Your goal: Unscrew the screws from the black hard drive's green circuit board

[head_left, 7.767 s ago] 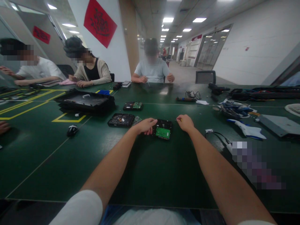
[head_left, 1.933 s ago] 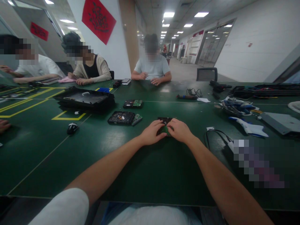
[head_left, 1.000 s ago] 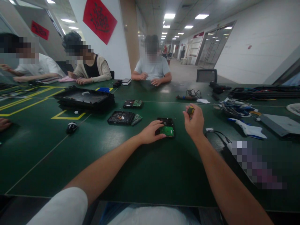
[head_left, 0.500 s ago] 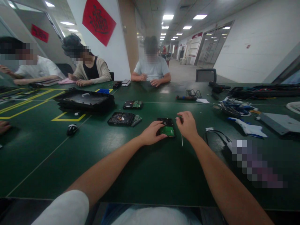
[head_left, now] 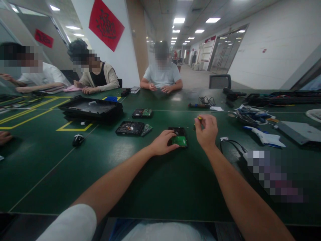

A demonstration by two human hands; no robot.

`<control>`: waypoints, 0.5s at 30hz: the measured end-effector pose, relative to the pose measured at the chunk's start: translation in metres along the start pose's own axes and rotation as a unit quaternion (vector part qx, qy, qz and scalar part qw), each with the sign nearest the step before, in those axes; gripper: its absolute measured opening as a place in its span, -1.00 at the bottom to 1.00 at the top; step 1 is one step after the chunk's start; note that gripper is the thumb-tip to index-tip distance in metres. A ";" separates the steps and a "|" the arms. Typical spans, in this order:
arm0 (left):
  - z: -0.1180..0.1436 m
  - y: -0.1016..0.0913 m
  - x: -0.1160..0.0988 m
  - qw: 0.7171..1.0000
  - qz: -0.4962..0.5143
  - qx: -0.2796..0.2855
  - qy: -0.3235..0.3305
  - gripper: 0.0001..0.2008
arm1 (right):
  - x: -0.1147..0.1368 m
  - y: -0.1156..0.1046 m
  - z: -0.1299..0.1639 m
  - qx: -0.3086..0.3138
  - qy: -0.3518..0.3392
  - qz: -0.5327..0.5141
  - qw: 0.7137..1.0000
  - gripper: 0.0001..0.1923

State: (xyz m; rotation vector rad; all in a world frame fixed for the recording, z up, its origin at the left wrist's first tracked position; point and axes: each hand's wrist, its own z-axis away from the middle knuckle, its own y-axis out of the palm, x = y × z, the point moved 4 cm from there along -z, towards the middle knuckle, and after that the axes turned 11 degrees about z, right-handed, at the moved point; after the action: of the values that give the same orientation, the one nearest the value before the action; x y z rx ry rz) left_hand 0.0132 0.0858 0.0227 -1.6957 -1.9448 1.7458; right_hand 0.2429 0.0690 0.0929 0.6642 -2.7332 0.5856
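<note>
Far left: a co-worker's hand (head_left: 4, 137) resting at the edge of the green tabletop (head_left: 150, 180), yellow floor-style lines (head_left: 30, 115) taped across it. Beyond, two seated people, arms on the surface. Next, a black tray stack (head_left: 90, 108), with a mouse (head_left: 78, 139) lying in front of it, well apart. Further along, an opened drive (head_left: 129, 128) with a loose board (head_left: 146, 128) touching its right edge, and behind these another drive (head_left: 142, 113), green board up. At the far side, a third person in a pale shirt, both hands on the table.

Centre: left hand (head_left: 163, 143), palm down, fingers (head_left: 172, 134) spread over the near-left corner of a black drive (head_left: 178, 131) lying flat, green board (head_left: 179, 141) facing up at its near end. Just right of that, right hand (head_left: 206, 130) raised off the surface, fingers pinching a small screwdriver (head_left: 199, 118) with a yellow-and-black handle; tip hidden behind the hand.

Right of the wrist: a black cable (head_left: 232, 145) looping on the table, a small white tag (head_left: 224, 138) beside it. Further right, a white-and-blue tool (head_left: 263, 137), a bowl of cables (head_left: 252, 115), a grey flat case (head_left: 301, 131). Behind, a soldering iron (head_left: 199, 105) and a chair back (head_left: 220, 81).
</note>
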 end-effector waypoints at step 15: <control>-0.001 0.000 0.002 1.000 0.002 -0.004 0.009 -0.35 | -0.017 0.017 0.012 0.153 0.007 0.002 0.988 -0.30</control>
State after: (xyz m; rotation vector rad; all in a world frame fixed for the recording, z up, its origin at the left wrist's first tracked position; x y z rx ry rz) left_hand 0.0130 0.0876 0.0213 -1.7118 -1.9444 1.7220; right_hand 0.2467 0.0840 0.0710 0.7195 -2.6560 1.0206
